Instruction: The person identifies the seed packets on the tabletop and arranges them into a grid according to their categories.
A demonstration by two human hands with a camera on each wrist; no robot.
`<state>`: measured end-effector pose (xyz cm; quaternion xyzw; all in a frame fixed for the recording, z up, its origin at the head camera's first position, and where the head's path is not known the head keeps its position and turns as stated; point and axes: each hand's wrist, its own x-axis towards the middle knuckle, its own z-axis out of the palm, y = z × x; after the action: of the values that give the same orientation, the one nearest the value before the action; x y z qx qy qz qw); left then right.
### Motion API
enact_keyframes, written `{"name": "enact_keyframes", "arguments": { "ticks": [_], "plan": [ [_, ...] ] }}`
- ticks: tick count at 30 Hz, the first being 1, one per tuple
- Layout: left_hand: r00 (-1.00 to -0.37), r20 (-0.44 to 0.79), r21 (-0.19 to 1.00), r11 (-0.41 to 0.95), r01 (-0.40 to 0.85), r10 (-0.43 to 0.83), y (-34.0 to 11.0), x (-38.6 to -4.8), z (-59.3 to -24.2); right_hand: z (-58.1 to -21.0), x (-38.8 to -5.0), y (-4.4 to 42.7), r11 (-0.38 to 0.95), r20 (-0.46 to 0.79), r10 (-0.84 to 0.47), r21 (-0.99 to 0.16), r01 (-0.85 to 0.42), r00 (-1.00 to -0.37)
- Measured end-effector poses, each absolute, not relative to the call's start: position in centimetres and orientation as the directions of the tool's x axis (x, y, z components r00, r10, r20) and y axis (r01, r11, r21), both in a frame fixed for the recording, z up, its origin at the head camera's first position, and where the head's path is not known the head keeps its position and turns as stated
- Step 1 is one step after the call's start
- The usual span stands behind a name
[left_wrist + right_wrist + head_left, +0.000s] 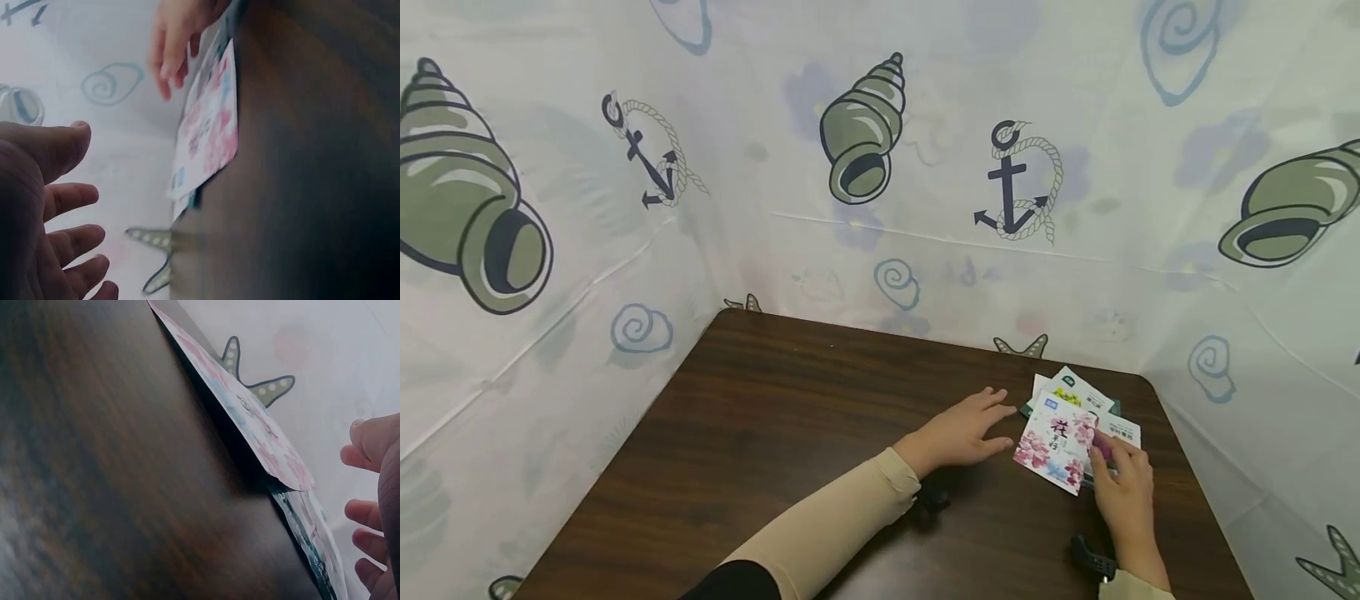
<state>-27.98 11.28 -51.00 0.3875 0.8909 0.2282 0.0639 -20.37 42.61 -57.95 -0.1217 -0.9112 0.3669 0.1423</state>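
Observation:
A flat white packet with pink blossoms and dark lettering (1056, 442) lies on top of a loose pile at the table's right side. Under it, a white packet with a yellow print (1081, 390) and another white packet (1123, 427) stick out, with dark green edges. My left hand (962, 432) hovers left of the pile, fingers spread, holding nothing. Beside the pile's right edge is my right hand (1127, 492), fingers loosely bent. Both wrist views show a gap between the right hand (381, 487) and the blossom packet (250, 419).
The brown wooden table (760, 433) extends far to the left. Pale cloth walls (760, 233) printed with shells and anchors enclose its back and sides. A dark strap piece (1092, 560) is at the right wrist, and a dark object (932, 498) sits under the left cuff.

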Motion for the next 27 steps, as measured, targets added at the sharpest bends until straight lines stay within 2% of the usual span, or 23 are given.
{"name": "enact_keyframes", "arguments": {
  "ticks": [6, 13, 20, 27],
  "plan": [
    [-0.659, 0.007, 0.539, 0.552, 0.636, 0.752, 12.7, -27.3, -52.9, -58.9, -20.2, 42.0, 0.696, 0.156, 0.314, -0.709, 0.115, -0.937],
    [-0.623, 0.0, 0.502, 0.539, 0.676, 0.782, 15.0, -26.9, -54.0, -59.6, -20.0, 41.6, 0.696, 0.17, 0.329, -0.708, 0.117, -0.929],
    [-0.59, -0.067, 0.537, 0.528, 0.658, 0.804, 16.8, -26.6, -54.3, -59.5, -20.1, 41.8, 0.686, 0.113, 0.32, -0.712, 0.148, -0.941],
    [-0.57, -0.081, 0.501, 0.528, 0.686, 0.817, 17.9, -26.6, -55.1, -59.3, -20.3, 41.9, 0.705, 0.109, 0.294, -0.695, 0.139, -0.95]
  ]
}}
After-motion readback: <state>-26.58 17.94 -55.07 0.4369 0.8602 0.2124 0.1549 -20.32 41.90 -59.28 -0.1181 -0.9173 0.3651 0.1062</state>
